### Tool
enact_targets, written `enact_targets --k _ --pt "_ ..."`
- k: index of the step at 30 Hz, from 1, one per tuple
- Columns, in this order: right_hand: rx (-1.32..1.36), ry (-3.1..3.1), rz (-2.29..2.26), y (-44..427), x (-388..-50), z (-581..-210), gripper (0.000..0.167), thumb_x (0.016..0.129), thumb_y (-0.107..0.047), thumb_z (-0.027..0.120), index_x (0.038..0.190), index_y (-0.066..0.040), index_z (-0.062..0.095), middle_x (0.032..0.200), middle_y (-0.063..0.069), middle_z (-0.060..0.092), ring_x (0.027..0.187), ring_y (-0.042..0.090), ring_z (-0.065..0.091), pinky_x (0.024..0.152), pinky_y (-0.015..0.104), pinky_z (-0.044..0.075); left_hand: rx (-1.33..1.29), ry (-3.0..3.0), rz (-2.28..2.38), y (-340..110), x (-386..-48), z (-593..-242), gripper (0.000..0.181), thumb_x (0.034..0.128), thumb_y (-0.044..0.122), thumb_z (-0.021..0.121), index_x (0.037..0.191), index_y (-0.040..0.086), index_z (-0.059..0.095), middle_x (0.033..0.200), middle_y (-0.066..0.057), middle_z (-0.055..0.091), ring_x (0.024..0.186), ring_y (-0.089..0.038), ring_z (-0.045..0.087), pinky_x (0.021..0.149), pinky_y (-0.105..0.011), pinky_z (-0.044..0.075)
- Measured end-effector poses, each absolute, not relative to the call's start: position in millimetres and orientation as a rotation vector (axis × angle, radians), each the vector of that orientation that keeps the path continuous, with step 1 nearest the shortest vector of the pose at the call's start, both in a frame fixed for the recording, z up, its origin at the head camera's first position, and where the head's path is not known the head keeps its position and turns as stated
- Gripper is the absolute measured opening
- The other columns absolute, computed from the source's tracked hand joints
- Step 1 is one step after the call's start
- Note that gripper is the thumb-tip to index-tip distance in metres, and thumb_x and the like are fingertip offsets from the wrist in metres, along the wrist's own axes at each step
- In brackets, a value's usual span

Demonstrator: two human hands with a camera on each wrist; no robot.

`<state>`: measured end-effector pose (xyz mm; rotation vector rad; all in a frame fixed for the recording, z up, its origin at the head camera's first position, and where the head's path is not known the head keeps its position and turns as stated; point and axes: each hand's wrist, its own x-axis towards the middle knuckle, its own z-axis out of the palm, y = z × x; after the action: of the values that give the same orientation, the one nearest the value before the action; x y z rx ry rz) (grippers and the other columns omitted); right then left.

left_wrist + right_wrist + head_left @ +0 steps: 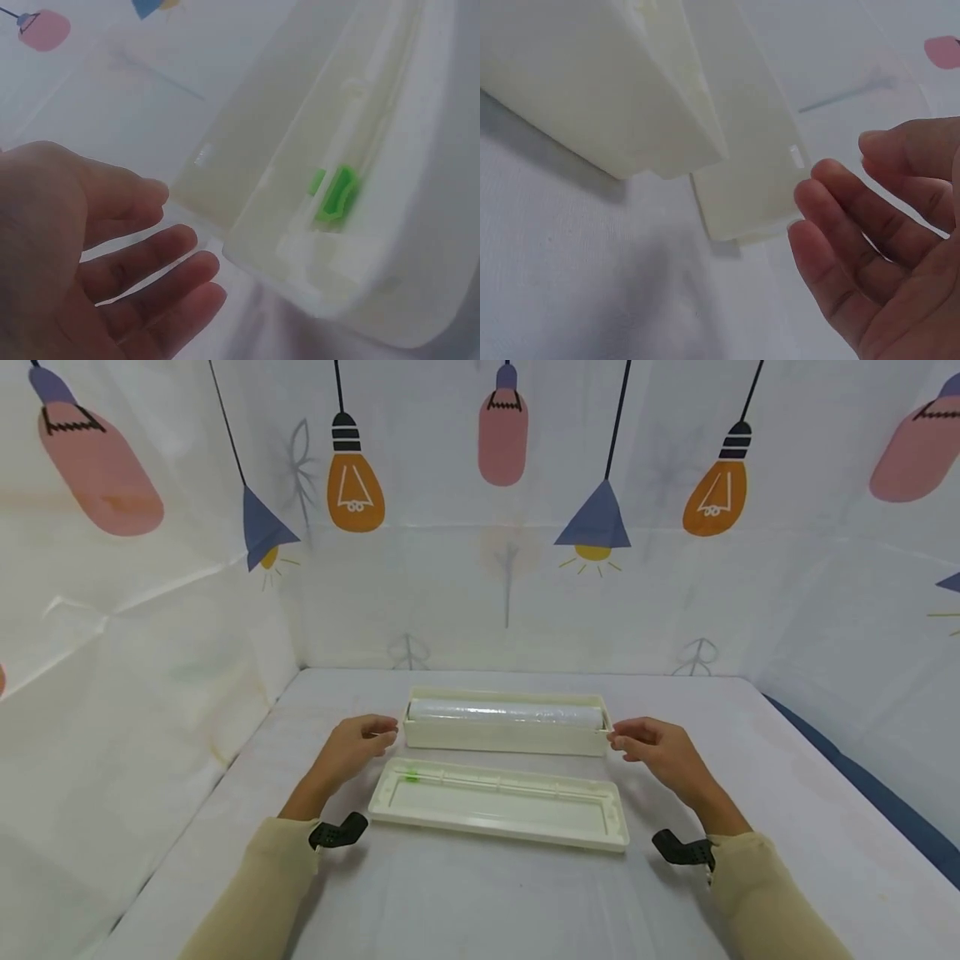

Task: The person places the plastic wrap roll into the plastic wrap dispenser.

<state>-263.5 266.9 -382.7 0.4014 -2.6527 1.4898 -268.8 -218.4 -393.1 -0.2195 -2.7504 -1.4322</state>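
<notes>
A long cream plastic box [506,738] lies on the table with a roll of shiny clear film [506,712] inside it. In front of it rests its shallow lid [498,814], inner side up, with a green slider [337,196] near the left end. My left hand [351,748] hovers just beside the box's left end, fingers loosely bent and holding nothing. At the opposite end is my right hand [662,750], its relaxed fingertips very close to the box's corner; whether they touch cannot be told. No grasp shows in the right wrist view, where the fingers [844,232] are loosely curved.
A white cloth covers the table [480,902]. White sheeting printed with lamps and bulbs [356,493] hangs at the back and sides. A dark blue strip [862,777] runs along the table's right edge. Both wrists carry black camera mounts [337,832].
</notes>
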Motion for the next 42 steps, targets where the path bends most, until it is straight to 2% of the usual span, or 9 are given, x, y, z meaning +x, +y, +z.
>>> enact_targets --k 7,17,27,31,35,39,42 --pt "0.419 -2.76 1.512 270.9 -254.0 -385.1 0.045 0.099 -0.026 0.067 0.13 0.005 0.06 0.121 0.018 0.068 0.106 0.034 0.066 0.082 0.031 0.058 -0.201 -2.833 -1.38 -215.6 -262.6 -400.6 0.038 0.1011 0.027 0.062 0.132 0.005 0.064 0.129 -0.013 0.065 0.1 -0.023 0.066 0.084 -0.04 0.056" --pt "0.47 -2.853 1.553 274.5 -246.6 -390.6 0.049 0.098 -0.028 0.068 0.132 0.006 0.057 0.123 0.019 0.067 0.106 0.025 0.066 0.082 0.035 0.058 -0.206 -2.896 -1.411 -215.2 -254.5 -404.7 0.039 0.0998 0.025 0.064 0.131 0.002 0.064 0.124 -0.013 0.067 0.102 -0.023 0.066 0.084 -0.038 0.057" --pt "0.597 -2.968 1.604 279.2 -243.4 -398.2 0.049 0.097 -0.027 0.068 0.134 0.004 0.057 0.126 0.018 0.064 0.101 0.025 0.065 0.078 0.038 0.057 -0.214 -2.963 -1.368 -217.4 -249.8 -406.4 0.04 0.0994 0.029 0.065 0.129 0.003 0.065 0.121 -0.01 0.067 0.105 -0.023 0.062 0.09 -0.043 0.053" --pt "0.659 -3.001 1.52 277.5 -242.7 -397.7 0.046 0.097 -0.027 0.067 0.131 0.003 0.06 0.123 0.016 0.065 0.1 0.026 0.064 0.077 0.038 0.056 -0.241 -2.962 -1.335 -217.6 -248.0 -407.3 0.039 0.0995 0.028 0.065 0.129 0.003 0.066 0.122 -0.011 0.067 0.11 -0.025 0.06 0.094 -0.047 0.05" --pt "0.678 -3.03 1.436 274.6 -242.7 -395.7 0.041 0.097 -0.029 0.067 0.126 -0.001 0.065 0.113 0.01 0.068 0.092 0.025 0.062 0.075 0.037 0.054 -0.266 -2.944 -1.312 -217.7 -247.2 -407.1 0.037 0.0995 0.026 0.065 0.127 0.002 0.067 0.121 -0.011 0.067 0.11 -0.026 0.06 0.094 -0.049 0.05" --pt "0.688 -3.038 1.371 272.0 -242.8 -396.6 0.034 0.096 -0.028 0.068 0.121 -0.004 0.068 0.104 0.007 0.068 0.086 0.024 0.059 0.071 0.034 0.052 -0.269 -2.922 -1.295 -216.7 -248.5 -408.5 0.034 0.0992 0.024 0.065 0.125 0.002 0.069 0.118 -0.01 0.069 0.106 -0.024 0.061 0.092 -0.048 0.05" --pt "0.674 -3.023 1.377 270.4 -242.5 -397.6 0.031 0.096 -0.026 0.068 0.119 -0.004 0.069 0.103 0.007 0.068 0.085 0.024 0.059 0.07 0.034 0.052 -0.262 -2.898 -1.305 -215.9 -249.6 -409.9 0.031 0.099 0.022 0.066 0.123 0.002 0.07 0.116 -0.01 0.07 0.104 -0.023 0.061 0.09 -0.045 0.051"
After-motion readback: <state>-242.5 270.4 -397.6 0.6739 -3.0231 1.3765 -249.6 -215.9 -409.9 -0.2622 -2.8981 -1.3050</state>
